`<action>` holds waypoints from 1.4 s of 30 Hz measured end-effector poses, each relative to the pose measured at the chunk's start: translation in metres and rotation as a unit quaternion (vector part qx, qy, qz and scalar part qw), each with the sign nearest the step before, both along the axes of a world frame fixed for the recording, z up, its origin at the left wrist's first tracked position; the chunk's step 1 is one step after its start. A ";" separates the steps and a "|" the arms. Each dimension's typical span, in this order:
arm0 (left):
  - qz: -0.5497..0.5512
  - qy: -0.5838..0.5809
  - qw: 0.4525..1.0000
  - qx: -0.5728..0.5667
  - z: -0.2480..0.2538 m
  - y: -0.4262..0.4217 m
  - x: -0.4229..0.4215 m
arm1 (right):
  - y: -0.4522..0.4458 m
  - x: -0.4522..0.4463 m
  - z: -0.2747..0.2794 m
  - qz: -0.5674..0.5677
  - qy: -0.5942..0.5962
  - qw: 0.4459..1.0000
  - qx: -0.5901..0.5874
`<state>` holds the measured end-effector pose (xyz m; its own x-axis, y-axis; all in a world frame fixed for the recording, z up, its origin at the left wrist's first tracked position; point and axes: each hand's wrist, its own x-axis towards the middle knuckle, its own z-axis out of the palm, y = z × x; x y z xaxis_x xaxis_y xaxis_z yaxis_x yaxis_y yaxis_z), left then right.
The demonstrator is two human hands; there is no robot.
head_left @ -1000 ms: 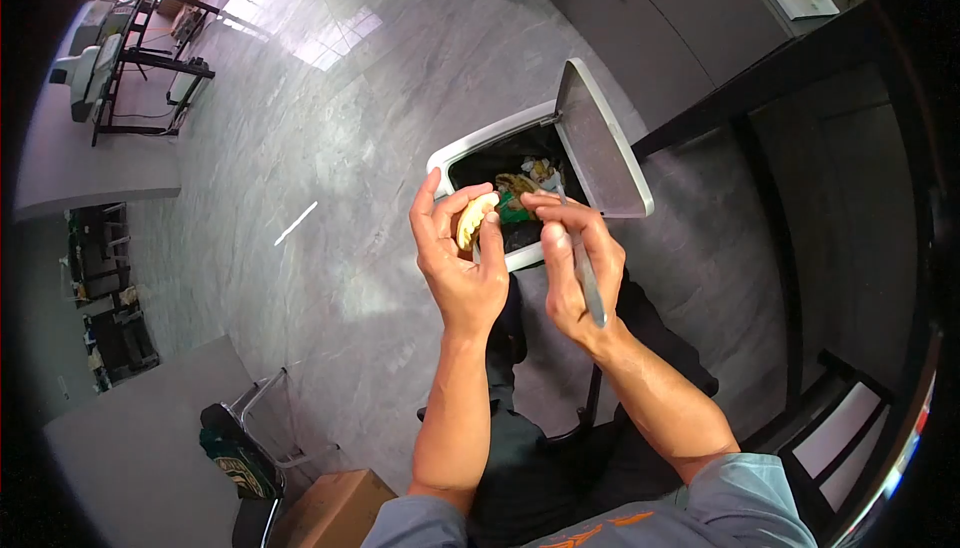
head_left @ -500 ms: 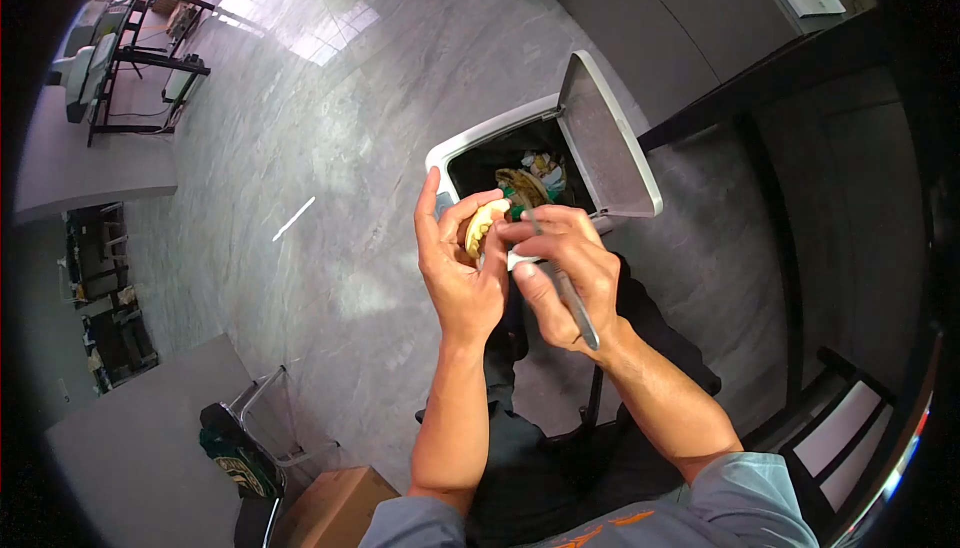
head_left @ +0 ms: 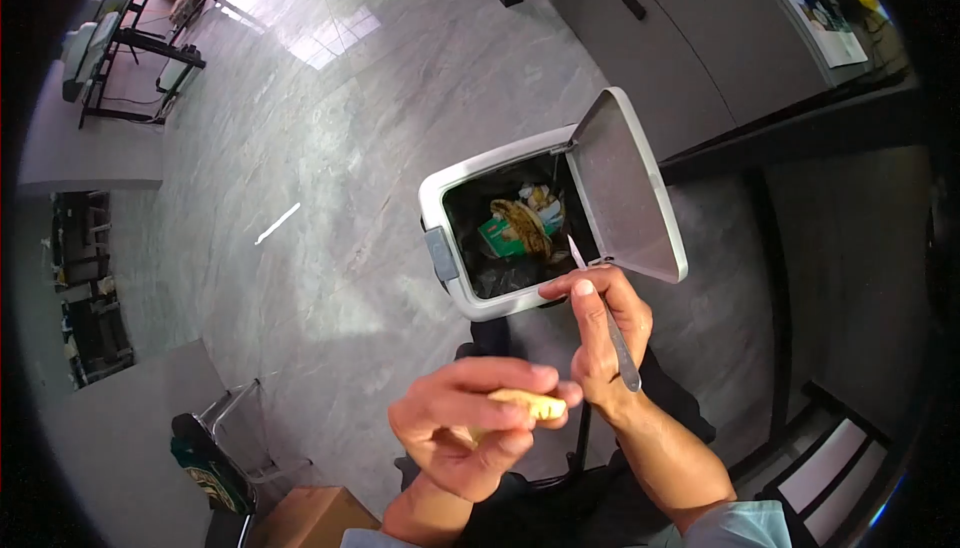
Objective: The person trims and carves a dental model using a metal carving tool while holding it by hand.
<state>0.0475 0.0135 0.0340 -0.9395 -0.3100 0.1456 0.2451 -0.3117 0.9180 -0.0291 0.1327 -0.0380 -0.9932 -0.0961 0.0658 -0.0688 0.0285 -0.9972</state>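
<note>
My left hand (head_left: 470, 423) is low in the view, its fingers pinched round a small pale yellow piece (head_left: 535, 405) with an uneven edge. To its right and higher, my right hand (head_left: 612, 333) holds a slim metal tool (head_left: 622, 350) like a scalpel, its pointed tip up toward the bin opening. The two hands are apart. Beyond them stands a white bin (head_left: 500, 156) with a dark liner. Inside lie a green packet (head_left: 503, 238), a brown crumpled piece (head_left: 527, 223) and whitish scraps. The raised lid (head_left: 628, 188) leans to the right.
A grey cabinet (head_left: 665, 33) stands at the upper right. At the lower left are a metal-framed chair (head_left: 225, 458) and a cardboard box (head_left: 315, 516). A white strip (head_left: 277, 224) lies on the grey floor (head_left: 350, 168). A dark frame runs along the right.
My left hand has come down and nearer with the yellow piece, away from the bin and the tool. My right hand has moved slightly right. More of the bin shows, shifted lower in view.
</note>
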 end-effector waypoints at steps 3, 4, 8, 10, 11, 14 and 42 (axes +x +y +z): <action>0.030 -0.029 0.999 0.030 -0.007 -0.001 -0.007 | 0.002 -0.002 0.009 0.006 -0.042 0.999 0.012; 0.047 -0.056 0.996 0.049 -0.005 -0.001 -0.012 | 0.002 -0.003 0.011 0.010 -0.057 0.998 0.016; 0.083 -0.158 0.984 -0.025 -0.040 -0.010 -0.025 | -0.005 -0.002 0.009 0.034 -0.085 0.996 -0.020; 0.090 -0.169 0.980 -0.045 -0.045 -0.011 -0.028 | -0.009 -0.001 0.012 0.045 -0.114 0.990 -0.072; 0.092 -0.176 0.978 -0.054 -0.046 -0.010 -0.028 | -0.011 0.001 0.013 0.050 -0.129 0.986 -0.097; 0.090 -0.158 0.982 -0.049 -0.047 -0.007 -0.026 | -0.015 0.006 0.003 0.049 -0.124 0.978 -0.159; 0.059 -0.111 0.985 -0.121 -0.049 -0.008 -0.025 | 0.002 0.001 -0.002 0.047 0.034 0.995 -0.080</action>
<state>0.0227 0.0059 -0.0152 -0.9158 -0.4009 0.0245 0.0522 -0.0583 0.9969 -0.0278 0.1350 -0.0402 -0.9730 -0.1719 0.1543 -0.1309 -0.1398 -0.9815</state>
